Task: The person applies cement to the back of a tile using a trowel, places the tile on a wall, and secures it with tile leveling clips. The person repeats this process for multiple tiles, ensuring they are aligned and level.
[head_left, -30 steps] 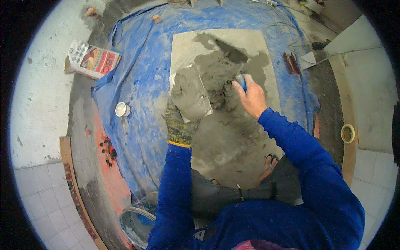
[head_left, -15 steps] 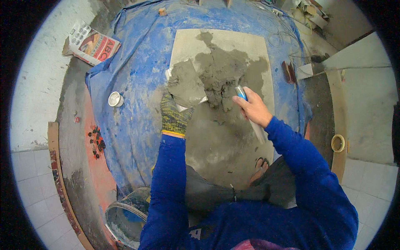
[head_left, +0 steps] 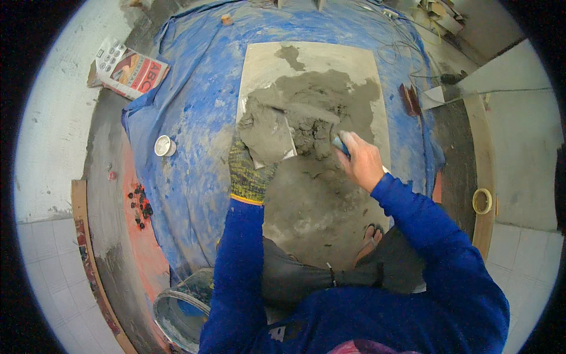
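Note:
My left hand (head_left: 252,174), in a yellow-and-black knitted glove, supports a flat mortar board (head_left: 290,137). Its fingers are mostly hidden under the board. A thick heap of wet grey mortar (head_left: 265,133) covers the board. My bare right hand (head_left: 362,160) is closed round the blue-ended handle of a trowel (head_left: 340,146), just right of the board. The mortar-coated blade, partly blurred, appears to reach left over the mortar pile (head_left: 330,88) towards the board. That pile lies spread on a pale rectangular sheet (head_left: 259,56).
Blue tarpaulin (head_left: 194,124) lies under the sheet. At left are a white tub (head_left: 165,146), a printed bag (head_left: 131,69) and small dark pieces (head_left: 139,206). A bucket (head_left: 183,310) lies tipped by my left arm. A tape roll (head_left: 482,201) is at right; cables (head_left: 401,44) trail at far right.
The trowel has turned in my right hand's grip, its blade swinging from near my wrist towards the mortar and board. My left hand and the loaded board have shifted slightly nearer to me.

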`<action>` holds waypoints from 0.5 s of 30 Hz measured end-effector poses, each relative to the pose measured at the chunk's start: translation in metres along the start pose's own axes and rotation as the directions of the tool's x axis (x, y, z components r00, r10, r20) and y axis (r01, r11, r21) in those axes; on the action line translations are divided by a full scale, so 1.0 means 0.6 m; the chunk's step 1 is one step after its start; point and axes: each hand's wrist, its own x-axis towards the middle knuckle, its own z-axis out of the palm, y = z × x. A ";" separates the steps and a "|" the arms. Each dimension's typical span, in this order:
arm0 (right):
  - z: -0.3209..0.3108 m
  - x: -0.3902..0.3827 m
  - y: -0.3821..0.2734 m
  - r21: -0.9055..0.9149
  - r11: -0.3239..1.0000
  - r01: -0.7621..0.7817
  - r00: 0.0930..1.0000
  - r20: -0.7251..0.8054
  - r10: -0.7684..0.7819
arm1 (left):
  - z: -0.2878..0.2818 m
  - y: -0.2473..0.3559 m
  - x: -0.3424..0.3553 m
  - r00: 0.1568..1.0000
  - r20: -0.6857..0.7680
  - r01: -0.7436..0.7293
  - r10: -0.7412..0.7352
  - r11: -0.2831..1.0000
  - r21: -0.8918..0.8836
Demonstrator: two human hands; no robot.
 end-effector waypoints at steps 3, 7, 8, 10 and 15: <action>0.002 0.028 0.018 0.010 0.991 -0.131 0.990 -0.051 0.131 | 0.005 -0.019 -0.002 0.998 -0.001 0.067 -0.068 0.992 -0.109; 0.023 0.034 0.055 0.172 0.932 -0.321 0.939 -0.072 0.337 | 0.022 -0.030 -0.004 0.993 -0.112 0.029 -0.019 0.996 0.085; 0.032 0.030 0.062 0.220 0.920 -0.324 0.937 -0.062 0.345 | 0.025 -0.031 -0.007 0.994 -0.107 0.028 -0.023 0.999 0.043; 0.043 0.027 0.072 0.002 0.935 -0.356 0.904 0.255 0.344 | 0.027 -0.030 -0.012 0.997 -0.067 0.039 -0.046 0.994 -0.102; -0.001 0.042 0.043 -0.084 0.944 -0.319 0.924 0.192 0.329 | -0.001 -0.020 -0.002 0.996 -0.006 -0.084 0.084 0.996 -0.040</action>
